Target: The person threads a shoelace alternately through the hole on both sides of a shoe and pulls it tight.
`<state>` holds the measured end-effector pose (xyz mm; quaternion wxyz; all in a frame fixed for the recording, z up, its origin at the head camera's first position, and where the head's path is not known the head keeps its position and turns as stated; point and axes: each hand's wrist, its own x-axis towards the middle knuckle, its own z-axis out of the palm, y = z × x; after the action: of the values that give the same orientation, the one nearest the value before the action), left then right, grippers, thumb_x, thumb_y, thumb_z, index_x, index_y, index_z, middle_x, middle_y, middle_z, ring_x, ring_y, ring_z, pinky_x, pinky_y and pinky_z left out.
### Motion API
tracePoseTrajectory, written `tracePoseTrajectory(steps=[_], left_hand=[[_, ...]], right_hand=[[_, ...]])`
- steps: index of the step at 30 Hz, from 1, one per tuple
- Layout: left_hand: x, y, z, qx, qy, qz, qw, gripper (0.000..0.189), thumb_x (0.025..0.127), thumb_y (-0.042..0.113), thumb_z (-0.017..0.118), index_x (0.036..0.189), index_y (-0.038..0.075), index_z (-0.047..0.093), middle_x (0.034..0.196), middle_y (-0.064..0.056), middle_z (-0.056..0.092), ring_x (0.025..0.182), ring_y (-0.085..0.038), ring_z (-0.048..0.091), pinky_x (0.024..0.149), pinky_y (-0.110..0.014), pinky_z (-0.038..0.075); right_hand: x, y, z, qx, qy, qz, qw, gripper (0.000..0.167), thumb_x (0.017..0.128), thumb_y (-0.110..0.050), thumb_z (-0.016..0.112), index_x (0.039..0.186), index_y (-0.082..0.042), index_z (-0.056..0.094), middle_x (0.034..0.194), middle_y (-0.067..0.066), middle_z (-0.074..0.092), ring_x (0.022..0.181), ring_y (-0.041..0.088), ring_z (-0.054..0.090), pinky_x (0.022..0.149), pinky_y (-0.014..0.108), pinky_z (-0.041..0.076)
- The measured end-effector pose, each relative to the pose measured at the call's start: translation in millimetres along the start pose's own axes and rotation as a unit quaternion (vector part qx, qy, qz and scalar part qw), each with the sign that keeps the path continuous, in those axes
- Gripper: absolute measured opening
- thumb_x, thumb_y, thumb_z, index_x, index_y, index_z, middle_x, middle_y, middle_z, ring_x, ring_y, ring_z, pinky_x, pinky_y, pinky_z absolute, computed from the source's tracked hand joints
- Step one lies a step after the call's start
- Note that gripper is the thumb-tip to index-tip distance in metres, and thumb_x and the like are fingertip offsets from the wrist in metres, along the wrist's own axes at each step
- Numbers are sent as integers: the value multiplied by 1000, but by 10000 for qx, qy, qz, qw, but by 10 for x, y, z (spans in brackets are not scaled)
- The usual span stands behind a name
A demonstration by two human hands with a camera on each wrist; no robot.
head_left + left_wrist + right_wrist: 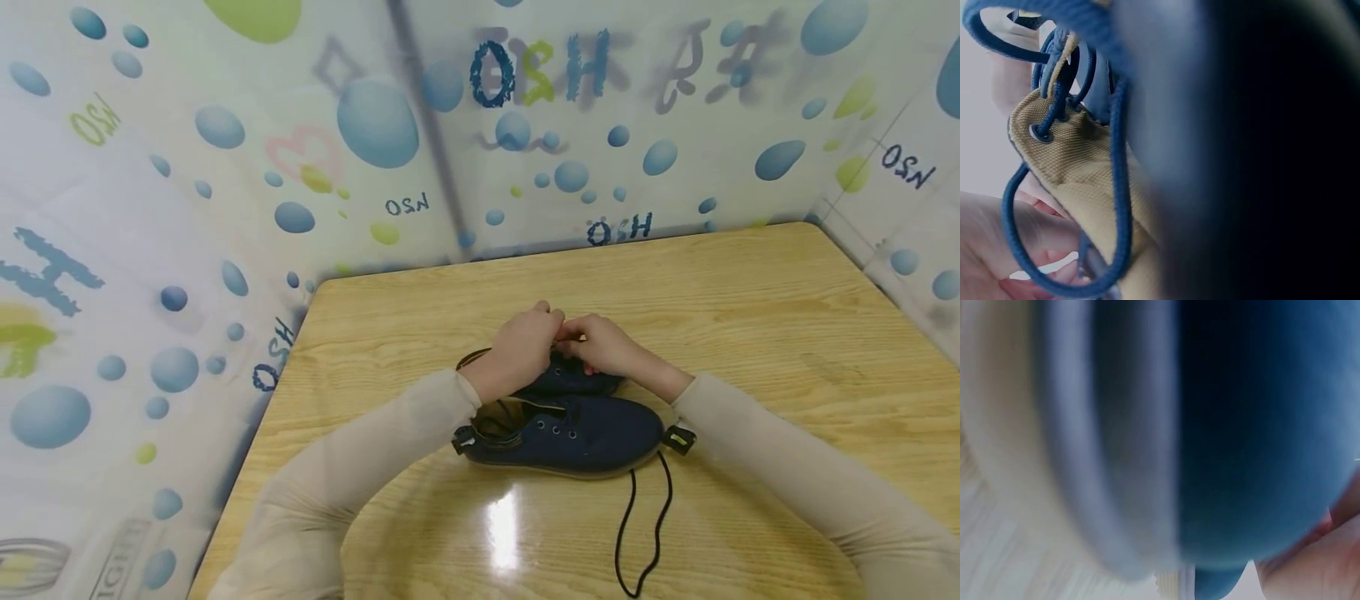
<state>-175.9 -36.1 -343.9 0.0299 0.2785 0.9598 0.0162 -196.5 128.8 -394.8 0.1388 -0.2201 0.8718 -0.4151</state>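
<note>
Two navy canvas shoes lie side by side on the table, the near shoe (pixel 611 429) in plain sight and the far shoe (pixel 573 379) partly behind the hands. Over the far shoe's eyelets, my left hand (pixel 525 346) and right hand (pixel 606 344) meet, with curled fingers pinching at its shoelace. The pinched part is mostly hidden by the fingers. A slack loop of the dark blue shoelace (pixel 1121 187) hangs beside a tan-lined eyelet flap (pixel 1079 147) in the left wrist view. The right wrist view shows a blurred shoe toe (pixel 1260 425) with fingers (pixel 1316 569) behind it.
From beneath the near shoe's toe, a dark lace loop (pixel 660 533) trails toward the table's front. The wooden table (pixel 750 317) meets a patterned backdrop (pixel 300 125) at its back and left. A wrist camera (pixel 679 438) sits close beside the near shoe's toe.
</note>
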Motion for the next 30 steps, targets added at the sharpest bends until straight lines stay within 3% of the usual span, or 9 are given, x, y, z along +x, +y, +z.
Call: tracePoseTrajectory(steps=[7, 12, 14, 20, 26, 28, 30], left_hand=[[10, -61, 56, -404, 91, 369, 9985, 13, 93, 10, 68, 105, 13, 65, 100, -5, 60, 82, -15, 61, 67, -21, 50], [3, -114, 45, -1031, 130, 517, 9932, 14, 89, 3, 70, 102, 10, 67, 102, -7, 65, 93, -18, 63, 80, -27, 54], [-2, -120, 29, -1084, 124, 560, 9925, 16, 88, 1, 70, 102, 9, 67, 103, -7, 66, 95, -19, 63, 82, -28, 54], [6, -86, 14, -3, 27, 778, 9970, 16, 96, 7, 63, 110, 13, 66, 104, -6, 63, 87, -16, 63, 73, -23, 53], [119, -139, -23, 1364, 133, 697, 9881, 16, 95, 29, 67, 106, 18, 71, 101, -2, 67, 92, -19, 61, 79, -29, 52], [167, -193, -26, 1419, 17, 605, 9880, 18, 92, 36, 70, 95, 19, 72, 92, 0, 68, 87, -18, 60, 75, -29, 51], [206, -255, -15, 1002, -289, 568, 9929, 25, 92, 39, 69, 79, 17, 68, 76, 2, 64, 73, -16, 57, 65, -27, 47]], right_hand=[[-18, -8, 13, -33, 96, 68, 9999, 20, 98, -6, 53, 110, -2, 69, 102, 17, 71, 44, 12, 51, 47, 27, 44], [-29, -26, 24, 54, 118, 105, 9999, 18, 98, -7, 54, 106, -3, 69, 105, 18, 71, 44, 12, 51, 48, 26, 44], [-31, -30, 27, 111, 110, 95, 9998, 16, 98, -8, 55, 105, -3, 69, 105, 18, 72, 44, 12, 51, 48, 26, 44], [-36, -12, 27, 186, 84, 49, 9998, 20, 98, -11, 59, 112, -2, 70, 102, 18, 73, 45, 12, 52, 50, 27, 46], [-25, -2, 14, 120, 17, -2, 9999, 23, 99, -12, 59, 116, -2, 70, 100, 18, 73, 46, 12, 52, 49, 26, 46], [-23, 2, 13, 119, -12, -33, 9999, 23, 99, -12, 59, 115, -2, 71, 99, 18, 72, 46, 12, 52, 48, 26, 46], [-22, 7, 12, 136, -35, -29, 9999, 22, 99, -12, 59, 113, -2, 72, 98, 18, 71, 47, 12, 52, 48, 26, 46]])
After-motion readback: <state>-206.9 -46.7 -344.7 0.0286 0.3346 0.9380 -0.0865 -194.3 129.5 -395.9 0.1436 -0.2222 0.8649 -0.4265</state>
